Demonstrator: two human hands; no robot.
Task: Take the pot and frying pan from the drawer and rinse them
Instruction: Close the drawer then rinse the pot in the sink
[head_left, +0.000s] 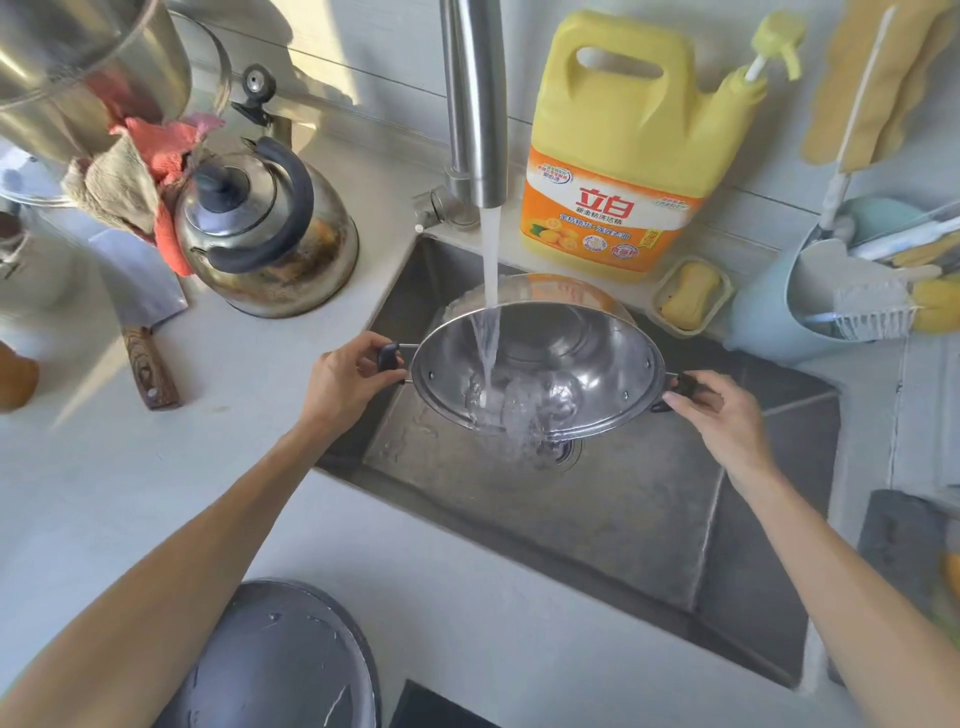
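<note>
At six o'clock, nearest, a dark round frying pan (280, 660) with a scuffed, matte surface rests on the pale counter (218, 467). Both bare forearms reach forward over the brushed steel sink (623, 519). The left hand (345, 384) curls closed around one black side handle of the shiny stainless pot (540, 364), and the right hand (722, 405) pinches the opposite handle. They hold the pot tilted over the basin, its mouth facing the person. Water (489, 291) from the round steel faucet (475, 104) strikes the inside and spills out by the drain. At ten o'clock stand a tarnished kettle (270, 239) with a black handle and a cleaver (140, 306) with a wooden grip. At one o'clock, a yellow detergent jug (618, 140) bears an orange label reading "立白", a yellow soap bar (691, 296) just beside it.
</note>
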